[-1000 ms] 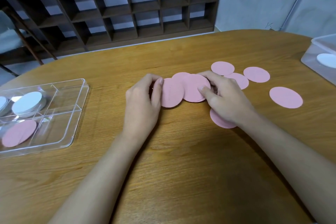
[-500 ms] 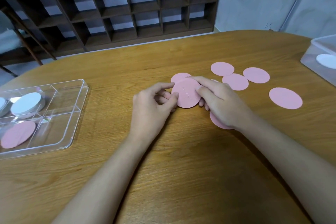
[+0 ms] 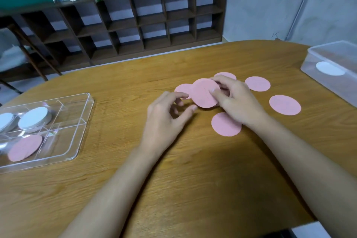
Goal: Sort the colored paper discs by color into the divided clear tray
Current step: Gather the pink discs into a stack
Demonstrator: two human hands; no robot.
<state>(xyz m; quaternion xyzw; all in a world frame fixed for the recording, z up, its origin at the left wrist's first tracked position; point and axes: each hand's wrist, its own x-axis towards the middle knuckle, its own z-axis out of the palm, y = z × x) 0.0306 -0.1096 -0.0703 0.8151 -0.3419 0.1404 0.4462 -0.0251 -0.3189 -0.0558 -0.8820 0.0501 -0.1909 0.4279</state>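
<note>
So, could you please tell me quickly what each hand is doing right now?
Left hand: open, fingers loosely curled, holding nothing.
Right hand: closed, pinching the gathered pink discs, thumb on top.

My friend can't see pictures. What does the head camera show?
A right hand pinches a stack of pink discs at a wooden table, the left hand loosely curled beside it. Other pink discs lie loose around them; the divided clear tray at left holds white discs and one pink disc.

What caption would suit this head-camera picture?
Right hand holds stacked pink discs over a wooden table; divided clear tray sits left.
</note>
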